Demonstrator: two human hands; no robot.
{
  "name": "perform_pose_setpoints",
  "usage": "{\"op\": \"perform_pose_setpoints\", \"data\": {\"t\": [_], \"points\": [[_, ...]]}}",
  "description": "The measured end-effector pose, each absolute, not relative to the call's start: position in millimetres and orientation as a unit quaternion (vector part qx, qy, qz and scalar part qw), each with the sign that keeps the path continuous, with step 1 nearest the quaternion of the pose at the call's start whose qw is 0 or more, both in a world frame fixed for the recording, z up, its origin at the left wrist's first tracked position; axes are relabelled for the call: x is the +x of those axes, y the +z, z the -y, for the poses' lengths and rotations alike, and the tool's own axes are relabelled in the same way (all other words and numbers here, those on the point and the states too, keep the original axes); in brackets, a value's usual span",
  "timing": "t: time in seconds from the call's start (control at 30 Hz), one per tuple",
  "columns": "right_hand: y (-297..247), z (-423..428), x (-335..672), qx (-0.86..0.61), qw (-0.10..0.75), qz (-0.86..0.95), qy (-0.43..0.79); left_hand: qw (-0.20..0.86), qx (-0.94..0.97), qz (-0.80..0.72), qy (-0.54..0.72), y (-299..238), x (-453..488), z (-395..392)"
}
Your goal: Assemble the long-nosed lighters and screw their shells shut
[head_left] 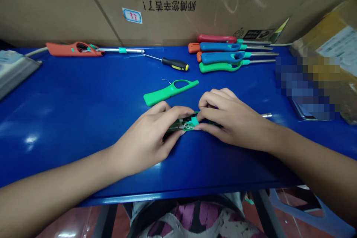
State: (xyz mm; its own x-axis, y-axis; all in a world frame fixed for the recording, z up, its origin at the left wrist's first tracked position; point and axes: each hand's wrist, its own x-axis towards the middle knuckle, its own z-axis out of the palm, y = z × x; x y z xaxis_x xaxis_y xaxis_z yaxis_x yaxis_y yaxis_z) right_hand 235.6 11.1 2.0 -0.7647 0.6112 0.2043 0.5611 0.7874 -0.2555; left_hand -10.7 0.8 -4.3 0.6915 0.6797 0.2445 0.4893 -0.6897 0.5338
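An opened green lighter body lies on the blue table with its wires and a small teal part showing. My left hand is closed on its left end. My right hand pinches it from the right, covering most of the body. The lighter's metal nozzle tip sticks out past my right wrist. A loose green lighter shell half lies just behind both hands.
At the back right lie several long lighters in red, blue and green. A black-handled screwdriver and an opened orange lighter lie at the back. Cardboard boxes wall the rear. A grey box sits left.
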Motion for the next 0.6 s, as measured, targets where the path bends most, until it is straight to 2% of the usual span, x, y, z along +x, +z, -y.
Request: {"op": "perform_pose_setpoints", "data": {"t": [0.17,0.3,0.6], "points": [[-1,-12,234,-0.342,0.144,0.922,0.110,0.238,0.890,-0.315,0.227,-8,-10,-4],[0,-13,234,-0.375,0.147,0.905,0.133,0.211,0.908,-0.277,0.234,-18,-11,-8],[2,-12,237,-0.376,0.155,0.903,0.139,0.101,0.945,-0.295,0.101,-15,-11,-4]]}}
